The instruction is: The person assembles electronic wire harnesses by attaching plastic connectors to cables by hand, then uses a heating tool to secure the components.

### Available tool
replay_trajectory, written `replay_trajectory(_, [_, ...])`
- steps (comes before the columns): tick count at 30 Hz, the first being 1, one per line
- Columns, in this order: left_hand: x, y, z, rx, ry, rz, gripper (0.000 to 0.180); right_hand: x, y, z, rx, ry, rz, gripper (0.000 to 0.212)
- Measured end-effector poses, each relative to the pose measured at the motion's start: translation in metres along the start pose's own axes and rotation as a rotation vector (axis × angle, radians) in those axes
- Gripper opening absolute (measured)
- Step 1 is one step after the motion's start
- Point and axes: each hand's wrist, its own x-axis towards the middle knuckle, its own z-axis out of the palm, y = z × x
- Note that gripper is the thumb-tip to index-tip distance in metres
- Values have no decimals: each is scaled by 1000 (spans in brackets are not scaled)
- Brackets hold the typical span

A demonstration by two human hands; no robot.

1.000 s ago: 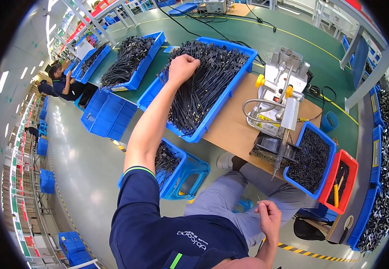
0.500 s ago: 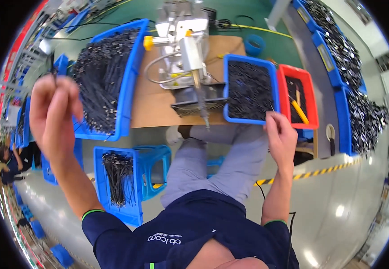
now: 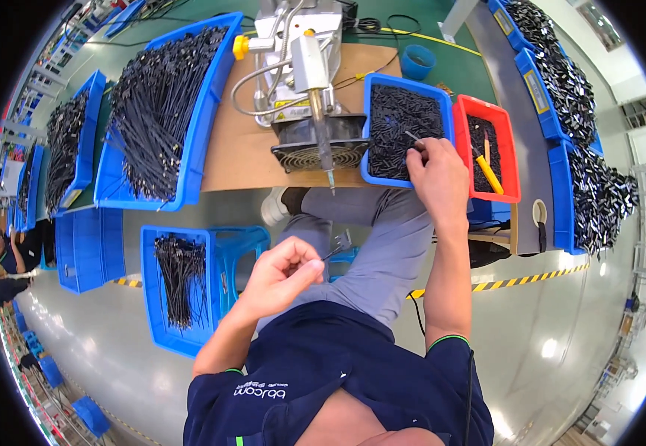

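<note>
My left hand [image 3: 282,273] is over my lap, its fingers pinched on a thin black cable piece [image 3: 335,251] that points right. My right hand [image 3: 436,173] rests at the near edge of a small blue bin [image 3: 405,83] of short black parts and pinches one small thin part [image 3: 412,137] from it. Between the hands, on the brown bench [image 3: 233,149], stands a grey metal machine [image 3: 304,67] with a long nozzle [image 3: 321,141] pointing toward me.
A large blue bin [image 3: 211,97] of long black cables sits left of the machine. A red bin [image 3: 486,149] with a yellow tool lies right of the small blue bin. Another blue bin [image 3: 178,290] with cables stands on the floor at my left. More bins line the right shelf [image 3: 561,82].
My left hand came down from the large cable bin to my lap with a cable piece. My right hand rose from the bin's edge and picked a small part. The view tilted down.
</note>
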Motion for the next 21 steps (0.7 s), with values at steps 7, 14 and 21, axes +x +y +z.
replay_trajectory(7, [20, 0, 1, 22, 4, -27, 13, -8, 3, -11, 383, 238, -67, 12])
replay_trajectory(14, [35, -8, 10, 118, -53, -6, 13, -84, -42, -34, 1230, -270, 89, 11])
replay_trajectory(21, [40, -12, 16, 36, -60, 28, 16, -113, -35, -13, 1523, -368, 331, 17])
